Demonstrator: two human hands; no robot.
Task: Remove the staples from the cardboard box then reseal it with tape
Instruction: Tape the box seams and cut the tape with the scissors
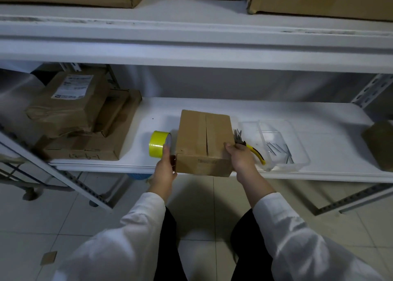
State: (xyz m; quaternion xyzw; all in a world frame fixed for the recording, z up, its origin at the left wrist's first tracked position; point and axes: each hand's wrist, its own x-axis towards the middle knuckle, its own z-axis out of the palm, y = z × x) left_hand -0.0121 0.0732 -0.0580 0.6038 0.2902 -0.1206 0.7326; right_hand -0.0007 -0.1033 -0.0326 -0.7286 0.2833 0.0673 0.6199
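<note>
small cardboard box (204,142) sits at front edge of white shelf (276,110), flaps down, seam on top. left hand (164,168) flat against box's left side, right hand (240,157) grip pinching its right top corner. yellow tape roll (158,144) just left of box, yellow-handled pliers (253,150) and clear tray (280,144) with loose staples to the right.

A plain brown cardboard box (205,140) is showing a dark seam down its top, near the front edge of a white metal shelf (276,110). A bright yellow tape roll (158,144) is gleaming beside it. Yellow-and-black handled pliers (254,151) are lying by a clear plastic tray (297,153) of silver staples (278,150). White sleeves (280,221) are contrasting with black trousers (170,249) over pale grey floor tiles (53,217).
</note>
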